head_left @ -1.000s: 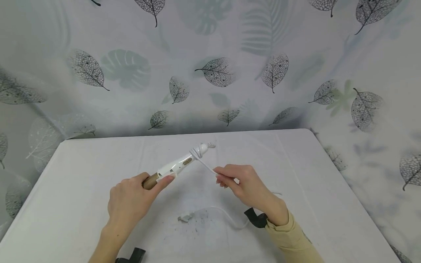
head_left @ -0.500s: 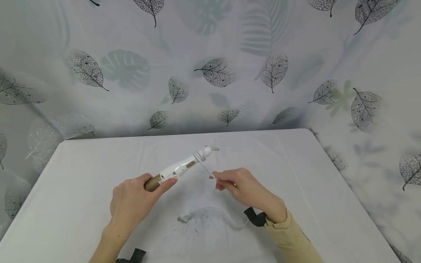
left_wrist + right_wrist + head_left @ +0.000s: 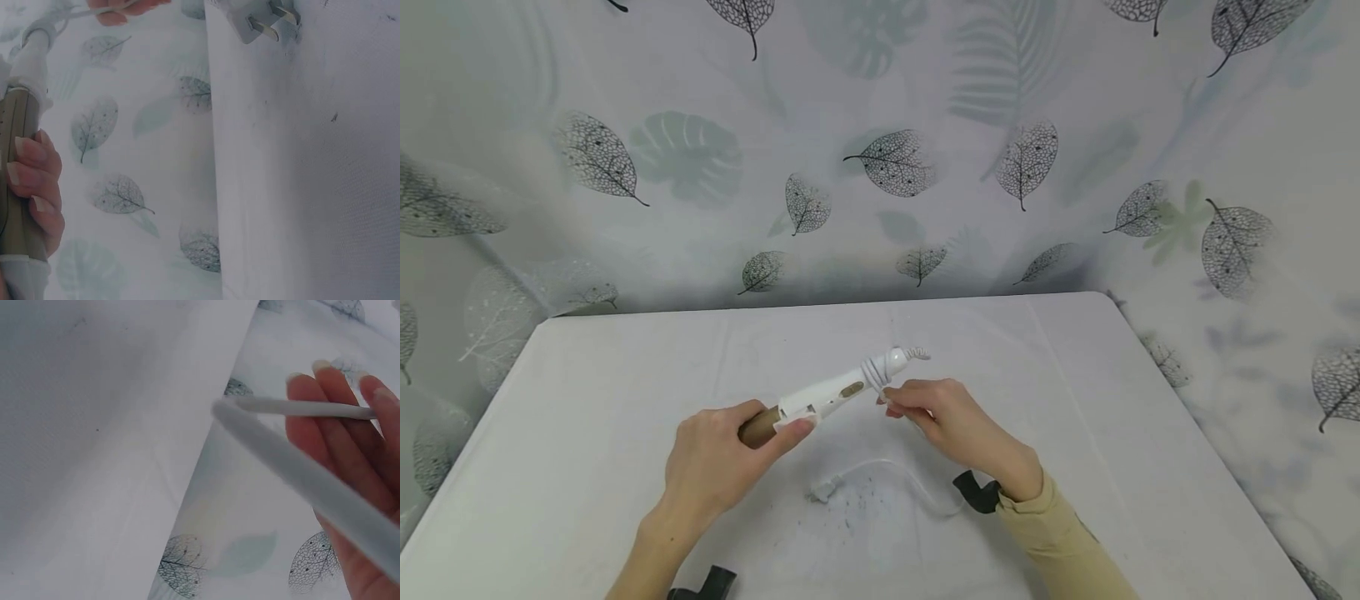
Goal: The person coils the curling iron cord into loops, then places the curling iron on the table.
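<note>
1. Appliance (image 3: 827, 397), white with a brown end, is what we see held above the white table (image 3: 587, 392), between the person's two hands.
2. From the head camera we find the left hand (image 3: 707, 458) gripping the brown end, thumb laid along the white body. The left wrist view gives us what that angle hides: three fingertips curled round the far side of the brown section.
3. We see the right hand (image 3: 951, 421) pinching a strand of cord (image 3: 877, 372) just beside the wrapped end. Its wrist camera shows us the cord crossing the fingers and a thick bend in front of them, which we cannot make out from above.
4. Only the left wrist view lets us count two metal prongs on the plug (image 3: 247, 22); from the head it is a pale blur below the appliance.
5. In the head view we read the long axis as slanting from lower left to upper right. The brown end points back toward the left wrist; the cord-wrapped white end points right and away from the person.
</note>
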